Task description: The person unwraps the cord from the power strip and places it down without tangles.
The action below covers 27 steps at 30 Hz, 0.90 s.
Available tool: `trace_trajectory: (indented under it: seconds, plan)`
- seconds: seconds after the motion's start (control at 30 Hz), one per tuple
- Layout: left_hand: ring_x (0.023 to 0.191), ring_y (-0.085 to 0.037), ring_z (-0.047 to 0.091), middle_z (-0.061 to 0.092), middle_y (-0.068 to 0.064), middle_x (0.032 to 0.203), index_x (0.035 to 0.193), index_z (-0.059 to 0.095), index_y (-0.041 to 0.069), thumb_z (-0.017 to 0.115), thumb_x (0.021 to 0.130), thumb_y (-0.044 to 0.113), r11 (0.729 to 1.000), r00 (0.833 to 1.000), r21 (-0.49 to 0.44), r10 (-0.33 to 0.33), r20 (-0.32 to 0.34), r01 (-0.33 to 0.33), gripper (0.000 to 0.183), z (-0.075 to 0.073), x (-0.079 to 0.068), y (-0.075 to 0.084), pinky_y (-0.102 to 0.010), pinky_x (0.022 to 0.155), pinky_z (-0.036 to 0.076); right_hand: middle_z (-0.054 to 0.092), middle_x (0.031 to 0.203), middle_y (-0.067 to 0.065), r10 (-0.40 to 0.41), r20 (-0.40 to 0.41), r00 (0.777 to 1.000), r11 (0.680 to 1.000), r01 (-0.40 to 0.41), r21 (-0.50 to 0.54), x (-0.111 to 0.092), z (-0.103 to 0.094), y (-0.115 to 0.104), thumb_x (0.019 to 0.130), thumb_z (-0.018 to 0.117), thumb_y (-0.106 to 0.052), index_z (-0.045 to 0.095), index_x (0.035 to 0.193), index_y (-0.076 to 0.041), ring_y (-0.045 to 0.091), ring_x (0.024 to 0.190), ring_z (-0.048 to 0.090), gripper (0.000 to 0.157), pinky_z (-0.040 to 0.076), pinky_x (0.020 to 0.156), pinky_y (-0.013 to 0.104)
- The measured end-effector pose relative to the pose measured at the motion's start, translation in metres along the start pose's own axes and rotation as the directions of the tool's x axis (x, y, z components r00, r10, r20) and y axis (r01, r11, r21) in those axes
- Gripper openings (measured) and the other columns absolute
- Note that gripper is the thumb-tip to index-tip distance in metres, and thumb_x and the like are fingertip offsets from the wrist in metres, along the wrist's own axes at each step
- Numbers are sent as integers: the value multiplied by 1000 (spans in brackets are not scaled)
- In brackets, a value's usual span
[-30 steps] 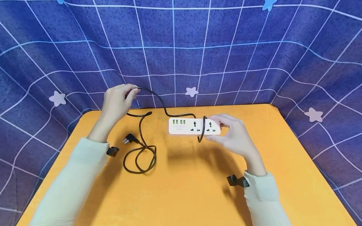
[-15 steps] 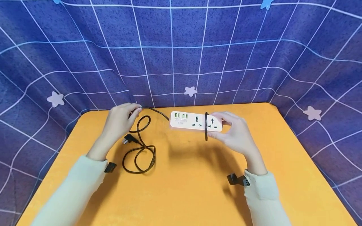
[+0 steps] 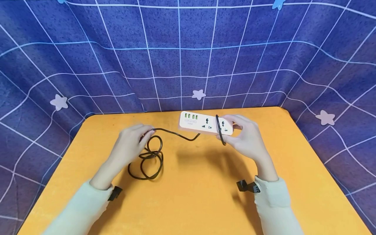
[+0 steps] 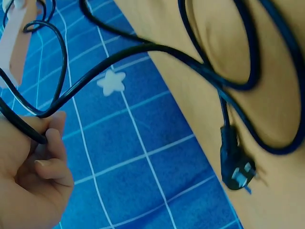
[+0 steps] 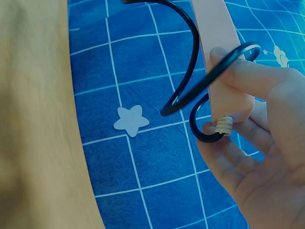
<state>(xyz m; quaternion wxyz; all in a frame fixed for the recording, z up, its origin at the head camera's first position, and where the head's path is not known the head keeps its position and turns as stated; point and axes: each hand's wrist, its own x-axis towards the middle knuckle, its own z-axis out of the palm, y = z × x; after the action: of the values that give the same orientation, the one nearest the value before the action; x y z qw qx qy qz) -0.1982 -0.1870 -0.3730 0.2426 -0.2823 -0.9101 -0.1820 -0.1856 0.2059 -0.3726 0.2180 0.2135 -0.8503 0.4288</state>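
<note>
My right hand (image 3: 246,137) grips the right end of a white power strip (image 3: 199,123), which is held up above the table, its socket face toward me and tilted. Black cord loops once around the strip near that hand; in the right wrist view the cord (image 5: 193,47) leaves the strip's end at a pale strain relief (image 5: 224,126). Between thumb and fingers my left hand (image 3: 130,142) pinches the cord, left of the strip. Beneath and beside that hand the rest of the cord lies in loose loops. The plug (image 4: 233,162) shows its metal prongs in the left wrist view.
An orange-yellow table (image 3: 188,199) lies under both hands. Behind and at the sides hangs a blue curtain (image 3: 194,62) with a white grid and stars. Small black devices (image 3: 115,193) sit at the wrists.
My left hand has come down and slightly right with the pinched cord, now covering the plug in the head view. The strip has tilted, its left end higher; the cord loop slants across it.
</note>
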Motion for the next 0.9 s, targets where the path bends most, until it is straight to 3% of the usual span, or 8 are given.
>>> trace_trajectory:
  seconds: [0.23, 0.5, 0.73, 0.9]
  plan:
    - [77, -15, 68, 76, -1, 93, 110, 80, 10, 72, 103, 20, 999, 993, -34, 42, 114, -38, 14, 14, -18, 18, -39, 69, 59, 75, 115, -4, 13, 5, 1000, 1000, -13, -9, 0, -1, 0, 75, 98, -11, 76, 127, -13, 10, 103, 68, 57, 59, 88, 25]
    - [84, -11, 72, 75, 4, 93, 107, 79, 13, 74, 101, 19, 989, 976, -83, 134, 174, -121, 10, 32, -38, 36, -35, 74, 61, 73, 111, -7, 17, 17, 1000, 1000, -17, -17, 1, -1, -1, 74, 99, -12, 76, 125, -15, 8, 99, 66, 56, 57, 87, 20]
    - [87, -10, 71, 74, 7, 94, 103, 77, 15, 74, 102, 20, 975, 940, -142, 203, 275, -170, 6, 51, -50, 52, -33, 77, 60, 73, 110, -8, 22, 23, 1000, 1000, -22, -9, 1, 0, -1, 74, 99, -11, 76, 123, -16, 8, 99, 66, 54, 59, 87, 24]
    - [79, -4, 63, 67, 12, 87, 92, 70, 21, 75, 101, 24, 978, 905, -174, 175, 387, -115, 11, 60, -55, 56, -27, 71, 55, 73, 110, -8, 16, 27, 1000, 1000, -16, -1, 0, 1, -2, 74, 99, -12, 76, 122, -16, 8, 98, 67, 53, 60, 87, 26]
